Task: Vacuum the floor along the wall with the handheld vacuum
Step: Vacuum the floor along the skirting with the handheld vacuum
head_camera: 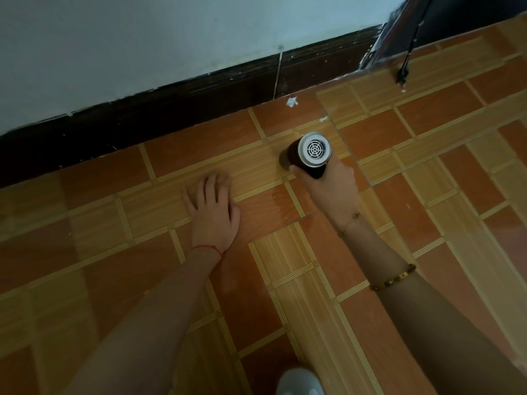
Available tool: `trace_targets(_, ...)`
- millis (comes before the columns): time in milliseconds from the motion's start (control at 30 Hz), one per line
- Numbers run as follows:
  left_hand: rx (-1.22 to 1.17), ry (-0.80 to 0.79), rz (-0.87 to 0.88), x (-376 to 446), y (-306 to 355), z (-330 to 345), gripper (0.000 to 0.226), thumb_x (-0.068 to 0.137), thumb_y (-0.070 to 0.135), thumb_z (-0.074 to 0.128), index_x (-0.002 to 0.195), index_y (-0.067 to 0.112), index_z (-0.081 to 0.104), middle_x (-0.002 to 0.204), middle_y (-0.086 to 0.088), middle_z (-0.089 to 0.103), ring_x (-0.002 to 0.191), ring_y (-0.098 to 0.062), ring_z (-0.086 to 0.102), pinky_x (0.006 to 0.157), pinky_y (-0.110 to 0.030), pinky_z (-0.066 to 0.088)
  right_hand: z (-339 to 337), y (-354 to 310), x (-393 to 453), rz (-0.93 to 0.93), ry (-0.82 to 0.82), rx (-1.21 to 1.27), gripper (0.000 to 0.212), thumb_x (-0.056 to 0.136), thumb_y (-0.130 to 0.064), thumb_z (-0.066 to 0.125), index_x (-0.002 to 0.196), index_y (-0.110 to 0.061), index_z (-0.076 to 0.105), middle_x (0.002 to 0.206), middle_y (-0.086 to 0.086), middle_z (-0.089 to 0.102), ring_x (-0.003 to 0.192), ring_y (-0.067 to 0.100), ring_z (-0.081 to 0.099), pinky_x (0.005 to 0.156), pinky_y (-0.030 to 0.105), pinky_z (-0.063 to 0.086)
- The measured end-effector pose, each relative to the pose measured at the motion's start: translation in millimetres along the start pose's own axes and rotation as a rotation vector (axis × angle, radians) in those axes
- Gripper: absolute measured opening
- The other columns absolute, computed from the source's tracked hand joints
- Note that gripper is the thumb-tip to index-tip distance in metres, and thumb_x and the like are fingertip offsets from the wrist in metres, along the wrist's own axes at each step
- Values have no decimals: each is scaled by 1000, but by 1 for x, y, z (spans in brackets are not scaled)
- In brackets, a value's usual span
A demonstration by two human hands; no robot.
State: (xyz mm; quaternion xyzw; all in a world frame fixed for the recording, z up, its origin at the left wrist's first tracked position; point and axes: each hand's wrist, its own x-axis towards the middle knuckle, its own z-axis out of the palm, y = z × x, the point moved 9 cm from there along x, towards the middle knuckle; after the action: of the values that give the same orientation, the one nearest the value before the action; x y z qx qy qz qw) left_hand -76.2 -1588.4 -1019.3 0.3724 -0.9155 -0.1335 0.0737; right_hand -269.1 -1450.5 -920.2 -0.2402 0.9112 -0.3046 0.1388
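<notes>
Bare tiled floor (pixel 119 252) is lying open across the left and lower frame. The dark baseboard (pixel 176 106) is closing off the upper edge. Paper scraps (pixel 291 102) are sitting just beside it at upper centre. A black cord (pixel 403 71) is dangling to the floor at upper right, blocking that corner.
</notes>
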Motion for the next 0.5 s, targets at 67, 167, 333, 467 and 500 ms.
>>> trace_targets(67,-3,7,5,0,1,-1,55,95,29,43,148,17,39,154,-11,37,146,-31,27,118,-67,10,4,-3,-3,-27,-57,9,69,76,-57,70,133,-25,49,108,-5,70,99,18,66,83,39,56)
trace_targets(167,-4,7,7,-1,1,-2,54,96,30,43,149,18,38,154,-11,36,146,-31,26,118,-67,9,18,-10,-10,-88,-181,42,65,75,-56,72,129,-26,52,107,-11,68,96,12,65,82,32,55)
trace_targets(333,10,-4,0,-1,0,0,55,96,32,38,149,18,37,154,-11,36,146,-31,27,119,-66,8,7,-1,0,-39,-73,26,71,74,-59,72,132,-24,50,110,-6,69,102,15,65,82,36,55)
trace_targets(467,-2,5,4,-1,1,-2,56,95,33,34,149,17,38,154,-12,37,146,-32,27,119,-66,8,-19,10,23,7,32,6,74,75,-55,72,136,-20,47,119,1,67,109,21,63,88,40,54)
trace_targets(500,-2,7,3,-1,1,-3,56,95,33,34,148,17,39,153,-12,38,145,-32,27,119,-66,8,-23,12,27,7,49,4,75,75,-55,72,136,-20,46,121,0,66,110,21,63,89,41,54)
